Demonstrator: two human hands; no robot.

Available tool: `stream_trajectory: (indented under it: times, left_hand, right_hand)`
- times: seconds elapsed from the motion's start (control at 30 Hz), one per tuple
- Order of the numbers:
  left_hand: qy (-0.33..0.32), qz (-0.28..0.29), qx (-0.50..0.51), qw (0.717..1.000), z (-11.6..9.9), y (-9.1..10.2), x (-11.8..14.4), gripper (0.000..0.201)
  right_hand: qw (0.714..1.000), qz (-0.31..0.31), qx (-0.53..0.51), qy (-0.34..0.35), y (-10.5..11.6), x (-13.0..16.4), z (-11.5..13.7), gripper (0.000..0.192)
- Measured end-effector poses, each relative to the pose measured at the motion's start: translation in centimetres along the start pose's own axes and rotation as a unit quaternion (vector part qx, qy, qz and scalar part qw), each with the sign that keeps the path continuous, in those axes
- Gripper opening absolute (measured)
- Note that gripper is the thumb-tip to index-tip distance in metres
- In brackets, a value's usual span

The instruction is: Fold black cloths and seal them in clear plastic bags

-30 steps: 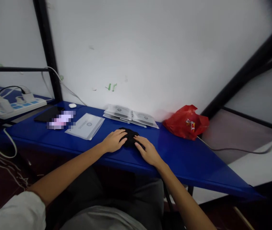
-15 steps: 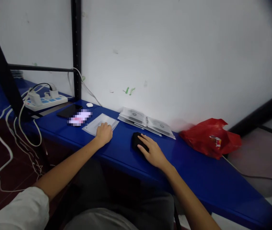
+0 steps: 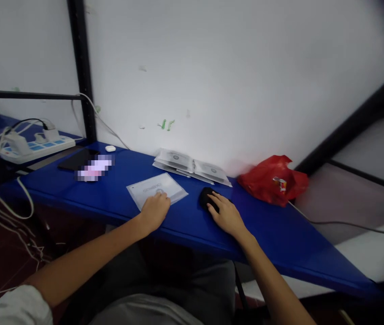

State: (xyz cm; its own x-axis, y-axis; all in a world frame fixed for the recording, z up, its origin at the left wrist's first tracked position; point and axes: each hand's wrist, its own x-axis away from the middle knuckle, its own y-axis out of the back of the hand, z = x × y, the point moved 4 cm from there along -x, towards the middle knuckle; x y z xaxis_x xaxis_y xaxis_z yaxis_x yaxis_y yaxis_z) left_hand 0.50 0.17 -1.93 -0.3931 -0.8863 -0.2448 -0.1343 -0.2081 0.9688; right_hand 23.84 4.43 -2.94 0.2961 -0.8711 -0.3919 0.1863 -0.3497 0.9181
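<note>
- A pale wall [image 3: 229, 81] is filling the upper middle of the frame.
- A blue surface [image 3: 296, 239] is running across the middle of the frame and down to the lower right.
- A red plastic bag [image 3: 262, 183] is slumping at the right of the frame, against the wall.
- A white power strip [image 3: 56, 144] is lying at the left of the frame, with plugs sitting in it.
- Several pale printed pouches [image 3: 185, 165] are overlapping near the centre, along the wall.
- One flat white pouch [image 3: 154, 186] is lying slantwise left of centre, below those.
- The left hand [image 3: 154, 211] is touching its near edge with curled fingers; whether they are pinching it, I cannot tell.
- The right hand [image 3: 227, 215] is resting its fingers over a black item [image 3: 205, 198] just right of centre; whether they are gripping, I cannot tell. The two hands are staying apart.
- A bright, pixelated item [image 3: 95, 169] is lying left of the white pouch.
- A small white case [image 3: 110, 148] is sitting above it.
</note>
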Motion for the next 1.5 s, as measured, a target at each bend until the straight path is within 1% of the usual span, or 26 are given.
stream_trajectory:
  times: [0.1, 0.17, 0.23, 0.3, 0.33, 0.37, 0.43, 0.47, 0.53, 0.63, 0.8, 0.87, 0.93, 0.97, 1.03, 1.1, 1.17, 1.23, 1.27, 1.33, 1.4, 1.43, 1.5]
  left_hand:
    - [-0.064, 0.0, -0.007, 0.998, -3.1, 0.4, -0.1, 0.026]
    - [-0.078, -0.021, -0.017, 0.997, -4.1, 1.1, -0.6, 0.027]
    - [-0.077, -0.057, -0.019, 0.995, -4.1, 1.9, -1.3, 0.028]
    - [-0.072, -0.095, -0.013, 0.993, -3.6, 2.5, -2.2, 0.028]
    - [-0.069, -0.11, -0.006, 0.991, -3.2, 2.7, -2.7, 0.026]
    - [-0.067, -0.121, 0.002, 0.99, -2.9, 2.9, -3.1, 0.025]
    - [-0.07, -0.127, 0.025, 0.989, -2.3, 3.1, -3.9, 0.022]
    - [-0.074, -0.126, 0.038, 0.989, -2.2, 3.3, -4.2, 0.021]
    - [-0.09, -0.12, 0.06, 0.987, -2.0, 3.5, -4.5, 0.021]
    - [-0.112, -0.116, 0.083, 0.983, -1.9, 3.6, -4.5, 0.021]
    - [-0.149, -0.143, 0.099, 0.973, -1.4, 3.3, -3.6, 0.021]
    - [-0.158, -0.155, 0.081, 0.972, -1.1, 3.2, -3.1, 0.022]
    - [-0.152, -0.163, 0.046, 0.974, -0.5, 3.0, -2.6, 0.021]
    - [-0.147, -0.165, 0.028, 0.975, -0.1, 2.8, -2.3, 0.02]
    - [-0.143, -0.165, 0.003, 0.976, 0.9, 2.3, -1.9, 0.019]
    - [-0.145, -0.166, -0.01, 0.975, 1.8, 1.6, -1.6, 0.021]
    - [-0.142, -0.178, -0.021, 0.974, 2.7, 0.8, -1.4, 0.024]
    - [-0.138, -0.201, -0.032, 0.969, 3.3, 0.2, -1.3, 0.027]
    - [-0.139, -0.216, -0.036, 0.966, 3.5, 0.1, -1.2, 0.027]
    - [-0.143, -0.244, -0.04, 0.958, 3.6, -0.1, -1.0, 0.027]
    - [-0.148, -0.268, -0.042, 0.951, 3.6, -0.1, -0.7, 0.026]
    - [-0.148, -0.277, -0.041, 0.948, 3.6, -0.1, -0.7, 0.025]
    - [-0.146, -0.288, -0.039, 0.946, 3.6, -0.1, -0.6, 0.024]
  right_hand:
    - [0.999, 0.003, 0.026, -0.035, 1.0, 1.2, -1.7, 0.041]
    - [0.998, -0.017, 0.038, -0.044, 2.1, 1.7, -1.7, 0.04]
    - [0.996, -0.068, 0.036, -0.034, 3.6, 2.1, -0.5, 0.038]
    - [0.992, -0.129, 0.004, -0.004, 4.9, 2.7, 1.7, 0.033]
    - [0.989, -0.146, -0.019, 0.022, 5.4, 2.9, 3.1, 0.031]
    - [0.986, -0.148, -0.041, 0.059, 5.7, 3.2, 4.6, 0.029]
    - [0.982, -0.107, -0.072, 0.14, 5.7, 3.4, 7.6, 0.029]
    - [0.98, -0.08, -0.078, 0.163, 5.6, 3.4, 8.8, 0.029]
    - [0.981, -0.038, -0.08, 0.173, 5.2, 2.9, 10.2, 0.033]
    - [0.986, -0.005, -0.075, 0.152, 4.7, 1.5, 10.9, 0.041]
    - [0.994, 0.061, -0.026, 0.09, 3.0, -0.3, 10.4, 0.046]
    - [0.995, 0.078, -0.004, 0.063, 2.2, -0.7, 9.9, 0.039]
    - [0.995, 0.087, 0.01, 0.051, 1.4, -1.2, 9.5, 0.03]
    - [0.995, 0.09, 0.015, 0.05, 1.1, -1.4, 9.4, 0.029]
    - [0.994, 0.093, 0.015, 0.049, 0.7, -1.7, 9.1, 0.033]
    - [0.994, 0.087, -0.012, 0.065, 0.8, -1.7, 9.2, 0.035]
    - [0.989, 0.067, -0.076, 0.106, 1.4, -1.2, 9.6, 0.033]
    - [0.977, 0.027, -0.154, 0.145, 2.7, -0.5, 9.7, 0.03]
    - [0.971, -0.001, -0.186, 0.153, 3.5, -0.1, 9.3, 0.028]
    - [0.965, -0.059, -0.216, 0.135, 5.0, 0.5, 7.5, 0.023]
    - [0.972, -0.109, -0.19, 0.083, 6.2, 0.8, 4.7, 0.021]
    - [0.978, -0.121, -0.159, 0.054, 6.6, 0.9, 3.0, 0.02]
    - [0.99, -0.104, -0.1, -0.005, 6.6, 1.1, 0.0, 0.025]
